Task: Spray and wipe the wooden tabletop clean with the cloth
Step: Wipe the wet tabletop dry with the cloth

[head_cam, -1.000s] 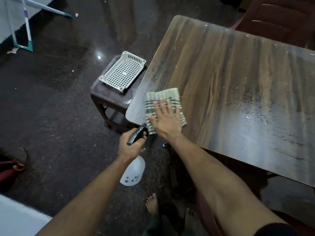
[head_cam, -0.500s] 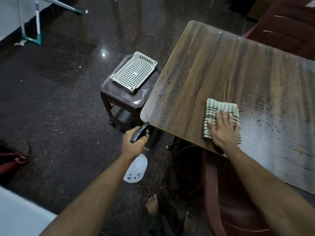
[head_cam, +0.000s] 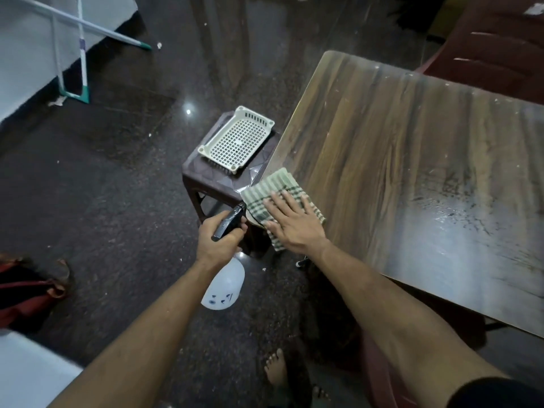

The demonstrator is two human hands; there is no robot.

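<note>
Wooden tabletop (head_cam: 397,160): brown grain, fills the right of the view. A wet, streaked sheen lies on its near right part; pale specks remain along the far edge. Judged part-wiped, with the far half yet to do.

Stool (head_cam: 203,184): dark, just beside the table's left edge, carrying a pale perforated tray (head_cam: 237,139).

Right hand (head_cam: 290,223): flat, fingers straight and spread, pressing the cloth down at the table's near left corner. Half a second ago it was pressing further right along the near edge; it has swept back left to the corner it covered a second ago. Judged a to-and-fro stroke along the near edge.

Cloth (head_cam: 272,187): green-and-white checked, folded, on the corner, part overhanging the left edge.

Spray bottle (head_cam: 225,285): white body hanging below the table edge, black head uppermost.

Left hand (head_cam: 219,241): fingers curled round the bottle's black head, off the table, position unchanged relative to the corner; spraying judged paused.
</note>
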